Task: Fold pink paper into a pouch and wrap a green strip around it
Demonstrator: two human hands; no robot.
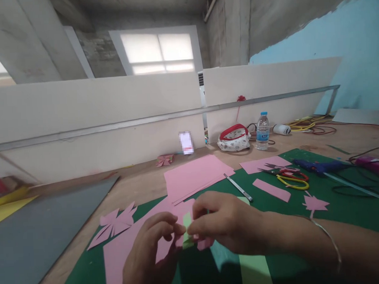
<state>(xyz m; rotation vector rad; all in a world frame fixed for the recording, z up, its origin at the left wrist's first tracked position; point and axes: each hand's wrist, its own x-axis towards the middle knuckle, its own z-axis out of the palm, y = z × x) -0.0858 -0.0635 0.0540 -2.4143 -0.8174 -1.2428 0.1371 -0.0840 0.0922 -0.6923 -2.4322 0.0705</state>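
Note:
My left hand [150, 252] and my right hand [224, 224] meet over the green cutting mat [336, 202], fingertips pinched together on a small light-green paper piece [187, 226] with pink cut paper bits [205, 243] around it. A thin bracelet circles my right wrist. Under my hands lies a pink paper sheet [119, 254] and a light-green strip [254, 273]. A pink cut flower shape [116, 224] lies just left of my left hand.
A stack of pink sheets [194, 175], a craft knife [238, 187], scissors [288, 177], a pink strip [271, 190], a pink leaf cutout [314, 203] and a blue glue gun [319, 166] lie on the mat. Behind stand a water bottle [262, 131] and a pouch [233, 138]. A grey board [39, 232] lies left.

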